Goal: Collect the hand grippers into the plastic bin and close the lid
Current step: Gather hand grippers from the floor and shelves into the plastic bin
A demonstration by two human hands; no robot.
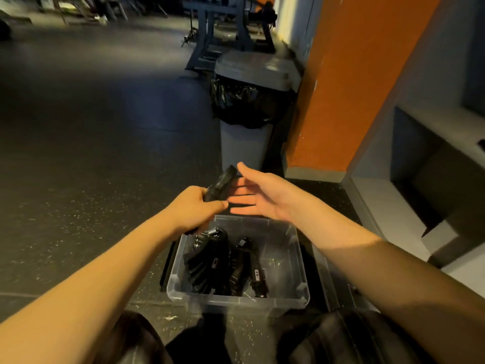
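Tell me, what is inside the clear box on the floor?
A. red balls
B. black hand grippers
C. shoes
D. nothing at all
B: several black hand grippers lie in the clear box, which has no lid on it, and the left hand grips one more gripper above it.

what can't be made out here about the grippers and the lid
Head view, all:
- Count of hand grippers in the plastic bin: black, overlapping, dimly lit.
- Lower half of the held gripper: covered by the left hand.
- Whether the right hand touches it: fingertips pass behind it.
- Lid: maybe the clear shape right of the bin, partly under the forearm.
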